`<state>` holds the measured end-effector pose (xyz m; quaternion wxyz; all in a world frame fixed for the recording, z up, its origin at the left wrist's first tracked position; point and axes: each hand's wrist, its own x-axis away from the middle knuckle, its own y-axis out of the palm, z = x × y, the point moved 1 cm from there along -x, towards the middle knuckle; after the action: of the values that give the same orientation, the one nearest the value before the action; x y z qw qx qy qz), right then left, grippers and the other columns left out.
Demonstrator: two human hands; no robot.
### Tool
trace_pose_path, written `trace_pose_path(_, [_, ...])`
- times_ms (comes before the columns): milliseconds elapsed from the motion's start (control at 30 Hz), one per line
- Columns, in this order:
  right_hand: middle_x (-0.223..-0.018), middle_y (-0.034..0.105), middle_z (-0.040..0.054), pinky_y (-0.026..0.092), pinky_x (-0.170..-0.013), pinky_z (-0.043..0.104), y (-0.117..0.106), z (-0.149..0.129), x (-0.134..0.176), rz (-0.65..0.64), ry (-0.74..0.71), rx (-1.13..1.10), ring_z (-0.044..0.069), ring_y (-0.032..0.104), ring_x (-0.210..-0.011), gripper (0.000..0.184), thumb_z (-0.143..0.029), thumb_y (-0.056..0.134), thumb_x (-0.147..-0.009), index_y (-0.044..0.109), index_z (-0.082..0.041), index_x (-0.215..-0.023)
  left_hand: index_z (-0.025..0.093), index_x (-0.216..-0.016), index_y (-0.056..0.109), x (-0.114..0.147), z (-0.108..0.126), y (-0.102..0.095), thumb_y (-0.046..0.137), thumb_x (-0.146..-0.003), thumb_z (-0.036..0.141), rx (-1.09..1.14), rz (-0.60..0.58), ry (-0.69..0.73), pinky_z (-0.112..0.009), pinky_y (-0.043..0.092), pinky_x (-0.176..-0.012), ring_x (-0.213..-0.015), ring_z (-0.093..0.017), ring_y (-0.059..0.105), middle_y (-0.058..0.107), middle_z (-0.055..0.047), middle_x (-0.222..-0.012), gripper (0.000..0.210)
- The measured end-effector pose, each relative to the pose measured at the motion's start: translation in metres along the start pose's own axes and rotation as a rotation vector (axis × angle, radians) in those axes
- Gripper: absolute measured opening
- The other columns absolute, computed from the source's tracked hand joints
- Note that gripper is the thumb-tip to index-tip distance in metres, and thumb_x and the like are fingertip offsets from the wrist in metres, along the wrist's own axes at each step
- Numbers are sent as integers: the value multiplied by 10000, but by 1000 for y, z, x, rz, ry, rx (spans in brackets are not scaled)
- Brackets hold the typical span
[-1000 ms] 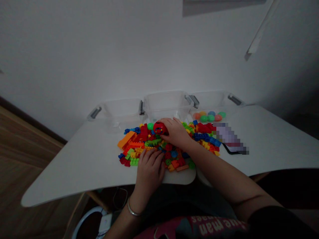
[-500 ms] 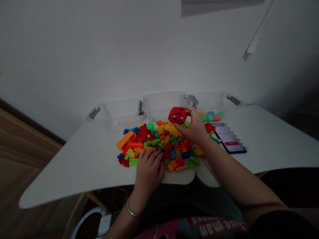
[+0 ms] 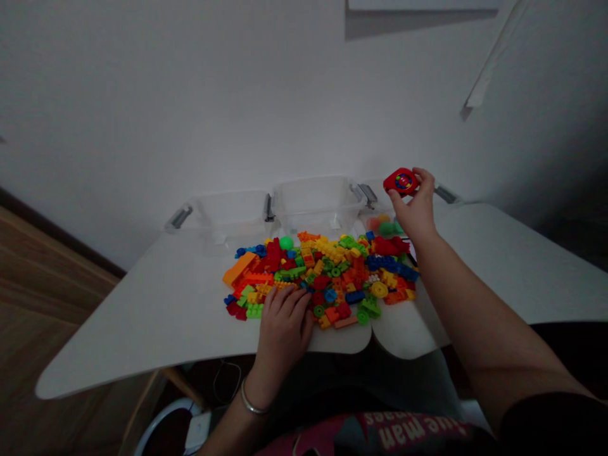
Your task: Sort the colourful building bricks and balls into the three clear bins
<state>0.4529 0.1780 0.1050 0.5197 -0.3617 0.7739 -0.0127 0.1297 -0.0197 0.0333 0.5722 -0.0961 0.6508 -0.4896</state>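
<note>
In the head view my right hand [image 3: 418, 208] is raised over the right-hand clear box [image 3: 434, 206], pinching a red toy with a ring of coloured beads [image 3: 400, 182] between thumb and fingers. Green, orange and red balls [image 3: 386, 227] show through that box, partly hidden by the hand. My left hand [image 3: 286, 320] lies with extended fingers on the front edge of a heap of coloured building blocks [image 3: 327, 278]. Its fingertips touch the pieces, and nothing held shows. A green ball [image 3: 286, 242] sits at the back of the heap.
Two more clear boxes with grey latches, the left box [image 3: 232, 199] and the middle box [image 3: 316, 187], stand along the wall. A phone [image 3: 412, 252] is mostly covered by my right forearm. The white table [image 3: 190, 316] has a notched, curved front edge.
My right hand has carried the red toy from above the heap up and to the right, over the right-hand box. My left hand has stayed in place.
</note>
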Motion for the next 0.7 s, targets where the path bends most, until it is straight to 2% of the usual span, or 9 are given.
trace_pose_path(200, [-1257,608,174,458,-943,502,3,-10,-2,-324,251,300,327,581,-1148,555,-463,533,-839,532,-196,-1326,177,-1088,679,1,-2,1,535,-895,180,6,2,-4,-544,411,-1046,-1111,-282,606,732,-68,-1105,241])
trace_pose_path(400, [-1156,704,169,453,-883,487,3,-22,-8,-624,265,622,347,647,-1080,472,-392,341,-919,680,-222,-1200,180,-1081,685,2,-2,2,540,-893,179,14,2,-11,-539,406,-1054,-1112,-276,606,733,-68,-1102,238])
trace_pose_path(533, [-1163,703,198,450,-881,482,7,-23,-9,-695,278,695,354,650,-1084,535,-400,281,-939,723,-166,-1129,181,-1078,690,2,-1,1,537,-892,182,14,1,-13,-539,408,-1053,-1112,-276,607,733,-71,-1102,241])
trace_pose_path(700, [-1096,724,189,435,-907,511,5,-20,-7,-648,287,604,359,653,-1062,503,-411,318,-933,730,-156,-1068,183,-1076,693,2,-1,-1,533,-897,189,13,-2,-21,-545,410,-1050,-1107,-278,610,736,-71,-1094,241])
